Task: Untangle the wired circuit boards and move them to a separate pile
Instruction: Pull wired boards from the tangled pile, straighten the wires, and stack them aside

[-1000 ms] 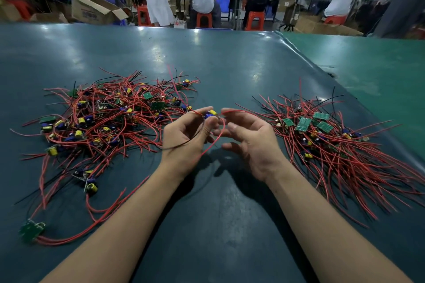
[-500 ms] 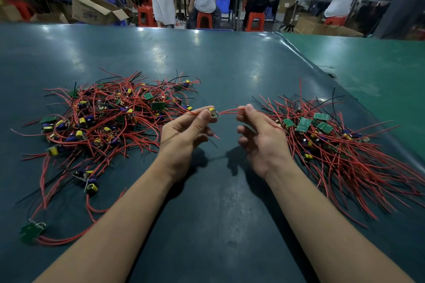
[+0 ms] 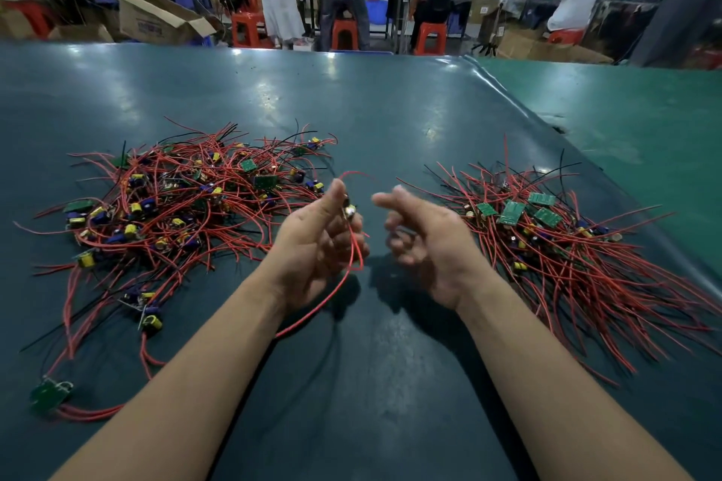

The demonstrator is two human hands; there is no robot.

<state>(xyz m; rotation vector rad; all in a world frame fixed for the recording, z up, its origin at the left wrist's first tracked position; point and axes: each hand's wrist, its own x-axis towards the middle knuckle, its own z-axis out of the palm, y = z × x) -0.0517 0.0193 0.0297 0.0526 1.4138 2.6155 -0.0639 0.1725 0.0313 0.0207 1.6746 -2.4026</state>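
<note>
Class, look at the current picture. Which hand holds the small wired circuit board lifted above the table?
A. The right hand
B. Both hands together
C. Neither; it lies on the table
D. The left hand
D. The left hand pinches the wired circuit board near its fingertips, red leads trailing down, while the right hand is apart from it, holding nothing.

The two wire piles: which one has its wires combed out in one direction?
The right pile: its red wires fan toward the near right edge, while the left pile is a crossed tangle.
</note>
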